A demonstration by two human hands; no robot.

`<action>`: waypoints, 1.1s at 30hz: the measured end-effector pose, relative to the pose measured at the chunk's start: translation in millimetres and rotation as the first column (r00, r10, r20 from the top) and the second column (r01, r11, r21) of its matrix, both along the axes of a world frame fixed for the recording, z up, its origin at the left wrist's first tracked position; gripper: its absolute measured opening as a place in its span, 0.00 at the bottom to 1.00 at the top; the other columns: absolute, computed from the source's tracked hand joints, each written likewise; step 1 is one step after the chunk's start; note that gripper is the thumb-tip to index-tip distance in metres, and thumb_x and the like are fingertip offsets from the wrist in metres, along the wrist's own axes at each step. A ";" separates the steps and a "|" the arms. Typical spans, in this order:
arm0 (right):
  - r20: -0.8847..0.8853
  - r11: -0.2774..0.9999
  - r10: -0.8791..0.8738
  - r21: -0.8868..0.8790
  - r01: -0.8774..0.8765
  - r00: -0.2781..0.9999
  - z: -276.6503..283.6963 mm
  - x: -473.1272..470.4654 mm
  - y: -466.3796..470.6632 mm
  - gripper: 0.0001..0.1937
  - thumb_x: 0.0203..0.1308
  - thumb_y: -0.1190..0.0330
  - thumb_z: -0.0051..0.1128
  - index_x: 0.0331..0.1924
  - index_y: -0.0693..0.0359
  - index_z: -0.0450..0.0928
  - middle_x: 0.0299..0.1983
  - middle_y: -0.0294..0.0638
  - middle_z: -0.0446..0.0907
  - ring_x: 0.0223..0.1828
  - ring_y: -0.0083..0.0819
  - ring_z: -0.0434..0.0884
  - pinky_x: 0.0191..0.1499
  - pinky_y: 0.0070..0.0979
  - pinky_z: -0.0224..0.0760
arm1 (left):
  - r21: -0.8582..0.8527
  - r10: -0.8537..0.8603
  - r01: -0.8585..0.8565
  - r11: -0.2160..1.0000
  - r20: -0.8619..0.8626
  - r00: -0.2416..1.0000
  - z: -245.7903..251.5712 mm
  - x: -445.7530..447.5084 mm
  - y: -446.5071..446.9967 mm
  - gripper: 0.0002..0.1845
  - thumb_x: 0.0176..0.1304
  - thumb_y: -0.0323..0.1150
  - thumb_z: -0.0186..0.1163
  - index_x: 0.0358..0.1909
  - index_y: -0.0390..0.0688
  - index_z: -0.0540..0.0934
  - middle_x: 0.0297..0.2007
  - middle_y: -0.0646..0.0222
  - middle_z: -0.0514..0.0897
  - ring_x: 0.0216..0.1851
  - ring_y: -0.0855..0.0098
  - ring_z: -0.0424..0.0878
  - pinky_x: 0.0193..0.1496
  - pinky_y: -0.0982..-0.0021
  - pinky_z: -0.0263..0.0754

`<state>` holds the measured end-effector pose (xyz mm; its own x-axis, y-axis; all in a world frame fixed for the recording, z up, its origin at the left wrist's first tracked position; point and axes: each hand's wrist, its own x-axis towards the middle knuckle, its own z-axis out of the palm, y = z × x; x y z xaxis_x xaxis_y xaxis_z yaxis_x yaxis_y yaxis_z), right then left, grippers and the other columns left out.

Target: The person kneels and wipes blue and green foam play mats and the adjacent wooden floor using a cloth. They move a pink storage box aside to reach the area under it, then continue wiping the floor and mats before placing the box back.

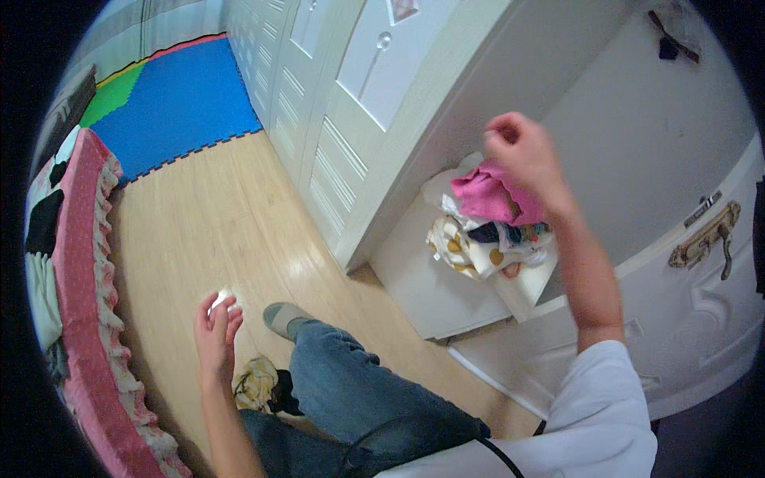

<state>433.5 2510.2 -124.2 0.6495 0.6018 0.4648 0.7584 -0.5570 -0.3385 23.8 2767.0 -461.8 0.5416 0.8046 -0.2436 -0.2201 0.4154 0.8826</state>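
My right hand [520,149] is raised over a heap of clothes on a low white cabinet [412,293], its fingers curled in. Just beneath and beside it lies a bright pink cloth [484,194]; whether the fingers hold any of it cannot be told. Under the pink cloth are a white garment with mustard dots [457,248] and dark and white pieces. My left hand [218,322] hangs over the wooden floor, fingers apart and slightly bent, holding nothing. Below it, a yellowish patterned cloth [256,382] and a black one [285,394] lie on the floor by my legs.
A bed with a pink ruffled cover [89,269] runs along the left, with clothes on it. White panelled wardrobe doors [334,155] stand ahead. A blue foam mat [179,107] covers the far floor. At right is a white door with an ornate handle [708,239].
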 end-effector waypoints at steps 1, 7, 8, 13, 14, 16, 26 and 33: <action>0.090 0.991 -0.065 -0.108 0.075 0.994 11.8 43.8 -9.4 0.13 0.66 0.65 0.64 0.48 0.63 0.89 0.40 0.45 0.91 0.41 0.32 0.90 0.48 0.33 0.84 | -0.027 0.029 -0.029 0.999 -0.003 1.000 -19.7 -10.1 -0.5 0.29 0.81 0.38 0.62 0.76 0.39 0.66 0.63 0.55 0.82 0.53 0.70 0.85 0.60 0.67 0.83; 0.100 0.542 -0.284 -0.804 0.246 0.954 -15.1 272.3 -26.7 0.12 0.57 0.61 0.67 0.41 0.57 0.93 0.42 0.47 0.93 0.42 0.45 0.91 0.48 0.43 0.84 | -0.195 0.127 -0.137 0.971 -0.061 0.990 -98.9 -49.0 -16.1 0.30 0.79 0.38 0.65 0.76 0.40 0.66 0.60 0.61 0.82 0.50 0.72 0.83 0.58 0.69 0.82; 0.284 0.171 -0.092 -0.940 0.296 0.954 6.6 314.1 -38.6 0.12 0.57 0.62 0.68 0.41 0.56 0.93 0.42 0.46 0.93 0.42 0.45 0.91 0.47 0.44 0.84 | -0.244 0.123 -0.124 0.962 -0.020 0.992 -117.7 -34.9 -24.2 0.31 0.79 0.38 0.66 0.76 0.40 0.66 0.60 0.61 0.82 0.50 0.72 0.83 0.58 0.68 0.82; 0.215 0.088 0.239 -0.976 0.200 0.947 -49.2 319.5 -24.7 0.13 0.53 0.62 0.76 0.41 0.55 0.91 0.41 0.44 0.91 0.41 0.43 0.91 0.44 0.45 0.85 | -0.210 0.224 -0.244 0.947 -0.115 0.968 -144.0 -95.8 -3.6 0.31 0.78 0.38 0.67 0.75 0.41 0.68 0.60 0.62 0.82 0.50 0.73 0.83 0.57 0.69 0.82; 0.224 0.259 0.118 -0.947 0.187 0.968 -38.3 319.5 -39.1 0.13 0.53 0.62 0.77 0.42 0.55 0.91 0.40 0.43 0.91 0.41 0.43 0.91 0.44 0.45 0.85 | -0.216 0.232 -0.250 0.944 -0.102 0.967 -151.9 -99.4 -3.6 0.30 0.78 0.38 0.67 0.75 0.41 0.68 0.60 0.62 0.82 0.50 0.73 0.83 0.57 0.69 0.82; 0.189 0.480 -0.119 -0.849 0.223 0.975 -14.5 314.3 -64.5 0.14 0.53 0.62 0.77 0.43 0.56 0.91 0.41 0.42 0.91 0.40 0.42 0.91 0.43 0.43 0.85 | -0.212 0.241 -0.251 0.944 -0.075 0.968 -167.9 -94.6 -12.5 0.30 0.79 0.40 0.66 0.75 0.41 0.69 0.61 0.61 0.81 0.52 0.71 0.84 0.59 0.68 0.81; -0.125 0.999 -0.040 0.023 0.043 0.991 36.3 176.9 -69.1 0.17 0.77 0.71 0.54 0.63 0.66 0.84 0.52 0.46 0.91 0.51 0.32 0.89 0.54 0.31 0.83 | -0.136 0.406 -0.418 0.898 -0.107 0.907 -131.1 -144.8 -46.4 0.33 0.77 0.41 0.68 0.76 0.37 0.68 0.63 0.59 0.83 0.57 0.68 0.84 0.65 0.65 0.80; -0.099 0.850 0.525 0.106 -0.515 0.845 -55.4 -52.8 -28.2 0.10 0.80 0.73 0.54 0.55 0.64 0.85 0.47 0.40 0.88 0.49 0.26 0.86 0.55 0.28 0.80 | -0.107 0.649 -0.640 0.761 0.139 0.748 -65.3 -170.3 -81.4 0.18 0.81 0.32 0.61 0.67 0.37 0.74 0.57 0.57 0.85 0.53 0.67 0.86 0.59 0.66 0.84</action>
<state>380.7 2482.0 -179.6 0.3039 0.8346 0.4594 0.8809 -0.0625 -0.4692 -146.5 2685.6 -527.1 -0.0673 0.9657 -0.2506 -0.5855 0.1651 0.7937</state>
